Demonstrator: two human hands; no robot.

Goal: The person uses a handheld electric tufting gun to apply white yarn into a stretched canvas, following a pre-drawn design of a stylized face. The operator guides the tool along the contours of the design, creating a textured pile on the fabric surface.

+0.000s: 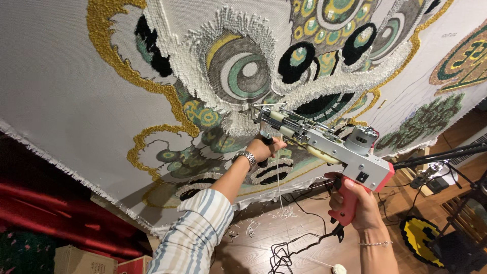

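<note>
A grey and red tufting gun (324,144) is pressed with its needle end against a stretched white cloth (66,96) that bears a tufted lion-like design in white, gold, green and black. My right hand (357,203) grips the gun's red handle at the lower right. My left hand (264,148), with a metal watch on the wrist, holds the black front grip under the gun's nose. A thin white yarn (280,177) hangs from the gun toward the floor.
A black cable (289,248) loops over the wooden floor below. Yarn scraps lie on the floor. A black stand (441,155) reaches in at right, above a yellow and black rug piece (423,238). Cardboard boxes (76,260) and red fabric sit lower left.
</note>
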